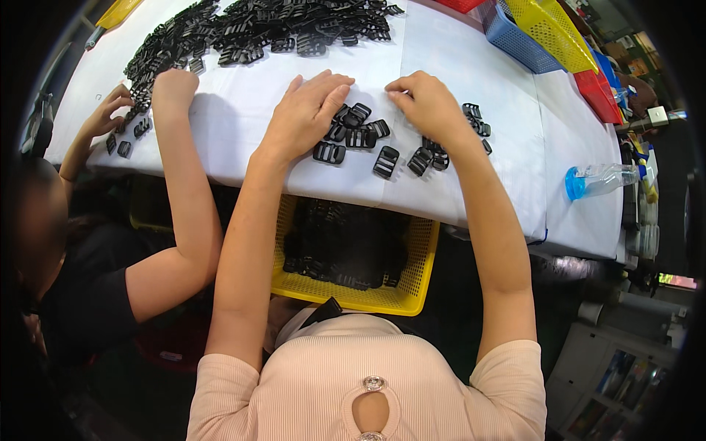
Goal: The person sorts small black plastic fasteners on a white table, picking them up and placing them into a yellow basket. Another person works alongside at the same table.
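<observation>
My left hand [312, 110] lies over the left edge of a small group of black plastic strap buckles [360, 138] on the white table. Its fingers are stretched out, pointing to the right, and some buckles are partly hidden behind it. Across a gap, my right hand [426, 106] is held over the table with loosely bent fingers pointing left; nothing shows at its fingertips. Close to its wrist are more black buckles [420, 161], partly covered by the hand and forearm. A single buckle [386, 162] lies apart between the two groups.
A large heap of black buckles [294, 26] covers the far left table [243, 147]. Below the edge, a yellow basket [428, 264] holds black pieces. At left, another person's hands [174, 90] work by the heap. Plastic baskets [521, 44] and a bottle [603, 180] stand right.
</observation>
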`<action>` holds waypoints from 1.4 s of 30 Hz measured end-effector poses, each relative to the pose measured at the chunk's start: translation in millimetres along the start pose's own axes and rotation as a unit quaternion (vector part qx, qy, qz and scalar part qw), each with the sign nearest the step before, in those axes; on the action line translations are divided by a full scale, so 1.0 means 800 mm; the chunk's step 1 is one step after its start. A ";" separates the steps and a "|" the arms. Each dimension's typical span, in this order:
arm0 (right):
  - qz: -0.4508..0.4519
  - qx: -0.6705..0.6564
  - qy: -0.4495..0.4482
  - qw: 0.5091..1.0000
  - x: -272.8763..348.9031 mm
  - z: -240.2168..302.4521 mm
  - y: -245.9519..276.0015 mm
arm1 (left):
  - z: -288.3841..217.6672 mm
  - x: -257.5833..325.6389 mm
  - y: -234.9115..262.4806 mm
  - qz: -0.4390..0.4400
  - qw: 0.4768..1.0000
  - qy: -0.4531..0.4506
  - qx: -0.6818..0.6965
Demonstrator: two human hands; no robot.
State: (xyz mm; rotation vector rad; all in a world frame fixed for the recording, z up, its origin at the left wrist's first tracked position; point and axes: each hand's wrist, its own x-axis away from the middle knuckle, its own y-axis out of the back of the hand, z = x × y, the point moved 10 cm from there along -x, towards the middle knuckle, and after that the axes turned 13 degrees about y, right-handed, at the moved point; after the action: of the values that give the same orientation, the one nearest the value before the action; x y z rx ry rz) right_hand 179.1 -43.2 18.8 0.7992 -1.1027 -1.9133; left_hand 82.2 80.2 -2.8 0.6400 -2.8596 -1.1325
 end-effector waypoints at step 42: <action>-0.058 -0.347 -0.164 0.921 0.204 -0.058 0.029 | -0.176 0.065 -0.080 0.095 0.982 -0.159 0.040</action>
State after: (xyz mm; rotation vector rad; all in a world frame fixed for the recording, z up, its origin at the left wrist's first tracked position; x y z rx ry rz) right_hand 141.4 -208.6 -2.4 0.1475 -0.4742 -2.3738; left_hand 78.9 -73.5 52.2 0.1914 -3.1563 -1.1910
